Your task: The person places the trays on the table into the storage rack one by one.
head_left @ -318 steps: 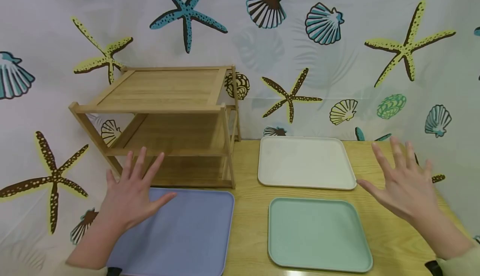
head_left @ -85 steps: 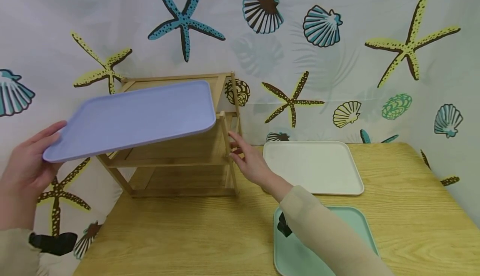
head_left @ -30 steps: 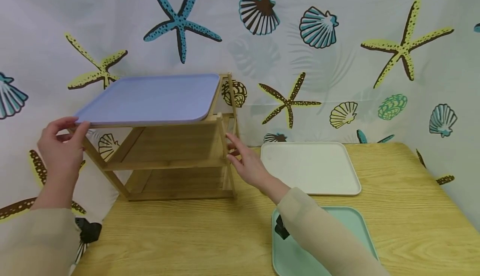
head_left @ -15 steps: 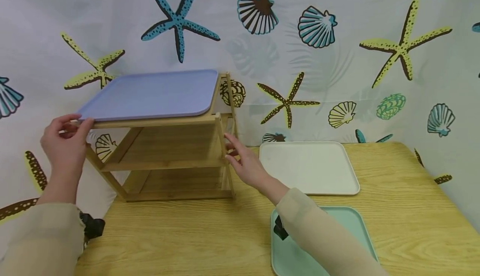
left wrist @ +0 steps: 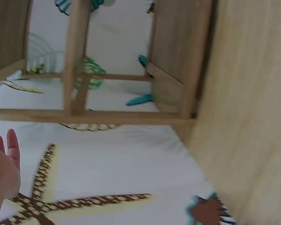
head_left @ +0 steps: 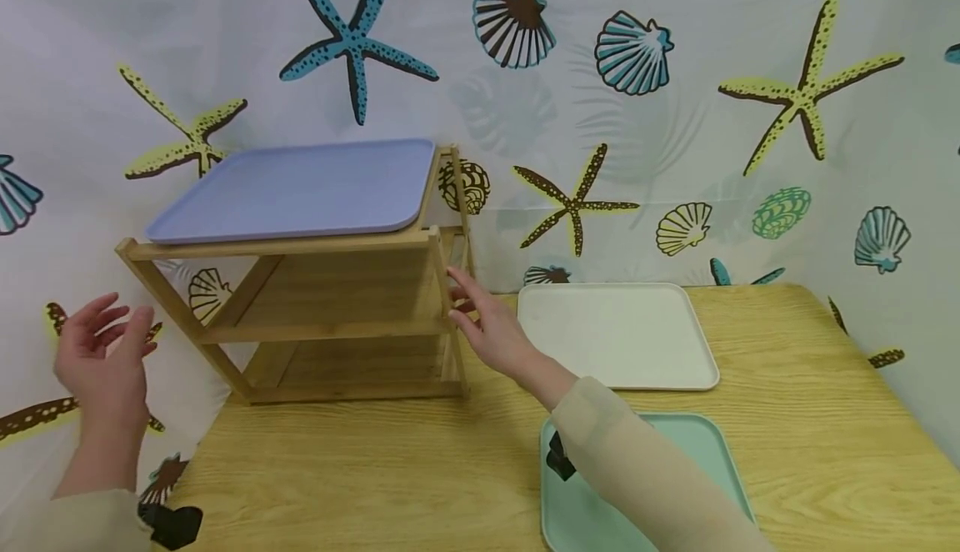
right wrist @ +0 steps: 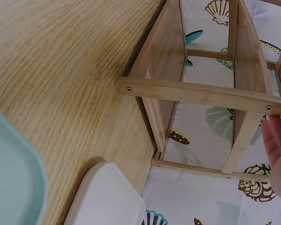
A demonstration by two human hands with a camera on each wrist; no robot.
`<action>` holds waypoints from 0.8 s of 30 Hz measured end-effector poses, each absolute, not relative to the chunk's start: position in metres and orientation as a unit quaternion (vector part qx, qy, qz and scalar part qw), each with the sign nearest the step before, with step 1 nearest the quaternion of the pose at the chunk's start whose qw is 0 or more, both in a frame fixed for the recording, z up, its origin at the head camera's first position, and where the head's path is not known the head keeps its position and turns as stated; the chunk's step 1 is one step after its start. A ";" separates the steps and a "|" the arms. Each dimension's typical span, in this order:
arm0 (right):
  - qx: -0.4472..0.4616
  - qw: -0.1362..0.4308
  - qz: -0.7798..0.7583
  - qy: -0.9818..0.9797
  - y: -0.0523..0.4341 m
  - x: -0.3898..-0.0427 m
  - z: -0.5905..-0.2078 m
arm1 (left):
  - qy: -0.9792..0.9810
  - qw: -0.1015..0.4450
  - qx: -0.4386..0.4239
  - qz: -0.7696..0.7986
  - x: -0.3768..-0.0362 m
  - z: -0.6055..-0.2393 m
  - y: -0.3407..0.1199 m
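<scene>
Rack (head_left: 330,285): bamboo, stiff, probably light, could tip; hold by side posts. Right hand (head_left: 487,327) flat against front post, fingers straight. Left hand (head_left: 101,360) open, empty. Purple tray (head_left: 300,189) on top, smooth, may slide.

A staged tabletop set rather than a lived-in room is showing here: a curtain (head_left: 675,143) printed with starfish and shells is hanging as a backdrop behind a wooden table (head_left: 810,444), which is carrying only a bamboo rack (head_left: 337,318) and plain trays (head_left: 615,335), with cameras strapped on both wrists.
</scene>
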State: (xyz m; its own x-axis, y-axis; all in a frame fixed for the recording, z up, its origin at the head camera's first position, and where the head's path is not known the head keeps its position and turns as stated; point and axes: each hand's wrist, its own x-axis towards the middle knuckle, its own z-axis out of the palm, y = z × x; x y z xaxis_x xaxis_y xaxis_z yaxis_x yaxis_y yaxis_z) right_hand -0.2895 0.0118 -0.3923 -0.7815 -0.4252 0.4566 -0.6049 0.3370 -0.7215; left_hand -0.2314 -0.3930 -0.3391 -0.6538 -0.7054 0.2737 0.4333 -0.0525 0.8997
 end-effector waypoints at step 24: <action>0.321 0.098 0.476 -0.813 0.013 -0.290 -0.393 | -0.743 0.232 0.060 -0.624 -0.255 -0.369 -0.424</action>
State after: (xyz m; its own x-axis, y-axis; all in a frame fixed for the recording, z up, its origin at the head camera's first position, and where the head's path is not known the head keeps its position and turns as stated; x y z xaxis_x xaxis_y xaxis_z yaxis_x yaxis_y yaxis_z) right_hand -0.2902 0.0130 -0.3929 -0.7743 -0.4290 0.4652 -0.6156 0.3403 -0.7108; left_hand -0.2551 -0.4240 -0.3691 -0.8853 -0.3790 0.2695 0.2000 0.2128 0.9564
